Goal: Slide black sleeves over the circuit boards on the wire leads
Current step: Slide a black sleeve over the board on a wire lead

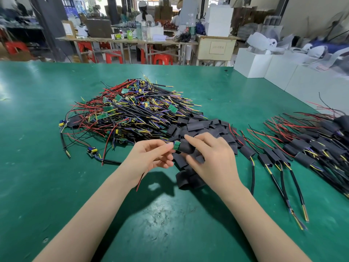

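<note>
Now left hand pinches one circuit board — right hand pinches one black sleeve (touching).

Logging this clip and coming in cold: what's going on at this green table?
A person is sleeving small circuit boards. The left hand pinches a green circuit board on its leads, while the right hand holds a black sleeve partly over it; the board's end is still exposed. Behind lies a pile of unsleeved boards, loose sleeves sit in the middle, and finished sleeved leads lie to the right.
</note>
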The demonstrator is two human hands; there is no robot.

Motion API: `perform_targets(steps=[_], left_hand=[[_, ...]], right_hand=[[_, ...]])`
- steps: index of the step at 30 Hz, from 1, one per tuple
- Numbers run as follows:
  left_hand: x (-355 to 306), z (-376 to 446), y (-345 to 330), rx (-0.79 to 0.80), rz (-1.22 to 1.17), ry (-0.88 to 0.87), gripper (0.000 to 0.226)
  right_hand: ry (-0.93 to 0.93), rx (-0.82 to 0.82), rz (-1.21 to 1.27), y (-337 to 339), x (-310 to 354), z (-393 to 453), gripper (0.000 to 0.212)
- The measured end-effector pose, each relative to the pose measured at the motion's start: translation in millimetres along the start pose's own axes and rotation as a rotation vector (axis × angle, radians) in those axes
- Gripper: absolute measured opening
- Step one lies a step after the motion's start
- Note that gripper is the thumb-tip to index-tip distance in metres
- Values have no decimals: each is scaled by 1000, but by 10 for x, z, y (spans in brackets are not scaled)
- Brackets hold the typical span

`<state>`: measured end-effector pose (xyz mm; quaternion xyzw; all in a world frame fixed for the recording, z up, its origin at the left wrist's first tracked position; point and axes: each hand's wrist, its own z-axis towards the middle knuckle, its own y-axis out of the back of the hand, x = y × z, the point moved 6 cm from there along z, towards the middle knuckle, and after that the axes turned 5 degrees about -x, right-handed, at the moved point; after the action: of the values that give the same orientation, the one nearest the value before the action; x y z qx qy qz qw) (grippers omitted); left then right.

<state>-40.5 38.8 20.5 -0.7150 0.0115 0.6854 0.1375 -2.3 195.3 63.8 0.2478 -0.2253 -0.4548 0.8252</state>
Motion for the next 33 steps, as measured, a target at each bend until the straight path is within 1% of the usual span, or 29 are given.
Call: perform_targets(steps=[4, 12, 18, 21, 24, 26, 28, 31, 33], left_hand=[[29, 15, -4, -17, -20, 24, 17], [75, 12, -2, -36, -13, 41, 17], [74, 4, -14, -33, 88, 5, 17], [53, 21, 2, -48, 89, -30, 15], [18, 35, 40, -84, 78, -76, 20], [19, 37, 55, -93, 89, -85, 22], [38, 38, 54, -93, 98, -83, 22], [47, 41, 38, -95, 109, -92, 22], [44, 42, 31, -98, 118, -103, 20]], right_hand=[[58, 4, -53, -25, 45, 4, 38], [72, 147, 2, -142, 100, -31, 43], [50, 193, 21, -219, 107, -66, 46], [-72, 183, 63, -196, 57, -47, 45], [-211, 122, -30, -107, -23, -20, 41], [-235, 154, -96, -107, -43, -27, 42], [-269, 177, -84, -121, -60, -48, 42], [-344, 131, -66, -110, -117, -66, 40], [-339, 110, -74, -99, -124, -69, 37]])
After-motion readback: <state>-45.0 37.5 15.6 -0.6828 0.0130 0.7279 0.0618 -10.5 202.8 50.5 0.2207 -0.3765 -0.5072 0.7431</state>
